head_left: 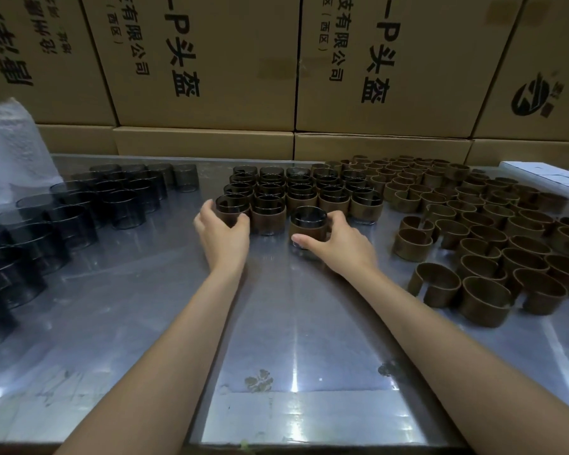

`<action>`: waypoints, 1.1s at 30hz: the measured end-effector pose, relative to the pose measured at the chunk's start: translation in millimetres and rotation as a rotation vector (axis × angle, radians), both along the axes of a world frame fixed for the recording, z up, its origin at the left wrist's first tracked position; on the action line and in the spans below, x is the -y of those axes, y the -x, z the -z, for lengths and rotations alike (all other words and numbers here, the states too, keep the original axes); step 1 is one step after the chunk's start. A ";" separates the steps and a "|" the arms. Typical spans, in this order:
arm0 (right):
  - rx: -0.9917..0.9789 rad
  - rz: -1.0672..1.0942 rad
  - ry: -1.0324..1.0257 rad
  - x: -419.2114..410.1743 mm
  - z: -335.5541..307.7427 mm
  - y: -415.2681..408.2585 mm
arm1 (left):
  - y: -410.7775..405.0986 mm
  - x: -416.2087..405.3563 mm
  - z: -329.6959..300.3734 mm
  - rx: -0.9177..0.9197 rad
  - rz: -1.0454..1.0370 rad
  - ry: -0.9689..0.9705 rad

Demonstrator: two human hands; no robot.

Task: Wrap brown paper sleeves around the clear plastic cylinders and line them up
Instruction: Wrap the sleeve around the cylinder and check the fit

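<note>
Brown paper already circles the clear plastic cylinder (309,229) that the right hand (337,241) holds, thumb curled across its near side and fingers round its far right side, so this grip is closed on the sleeved piece. It stands on the shiny metal worktop (276,323) just in front of the block of finished sleeved cylinders (296,192), opposite what looks like an open slot in that block's near row.

The left hand (222,229) cups the near-left corner cylinder of the block (232,210), fingers curled on its left wall and thumb at its right, so that grip too is closed on its piece.

As I judge it, the step in hand is lining up the new piece. To do it well, slide it straight back along the worktop rather than lifting it, keep it upright, and hold pressure on the paper so it cannot spring open. Steady the corner piece so the row does not shift. Stop once the walls touch their neighbours.

Left of the block stand the bare dark-tinted clear cylinders (79,208); right of it lie the loose curled brown paper sleeves (473,224). Behind the block rise stacked printed cardboard cartons (211,60).
</note>
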State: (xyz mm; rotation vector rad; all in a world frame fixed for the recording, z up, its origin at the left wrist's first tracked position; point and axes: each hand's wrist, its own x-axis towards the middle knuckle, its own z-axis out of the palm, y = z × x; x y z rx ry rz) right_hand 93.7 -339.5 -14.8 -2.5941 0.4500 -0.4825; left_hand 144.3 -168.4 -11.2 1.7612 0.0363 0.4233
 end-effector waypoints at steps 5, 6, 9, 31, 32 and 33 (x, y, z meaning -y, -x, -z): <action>0.015 0.110 0.108 -3.8 3.4 -25.6 | -11.1 1.9 2.0 -0.007 0.052 -0.141; 0.012 0.120 0.137 -4.0 3.8 -28.7 | -12.9 2.5 1.7 -0.010 0.054 -0.163; 0.002 0.145 0.213 -5.1 5.1 -34.8 | -17.1 3.5 1.3 -0.017 0.055 -0.203; 0.030 0.018 0.022 -14.6 5.8 13.4 | -22.7 -18.1 -0.7 -0.035 -0.067 -0.137; 0.017 -0.032 0.014 -14.8 8.2 20.5 | -26.1 -27.2 -1.8 -0.009 -0.123 -0.200; 0.007 -0.078 0.008 -15.3 10.4 26.7 | -29.9 -38.4 -2.6 0.036 -0.170 -0.290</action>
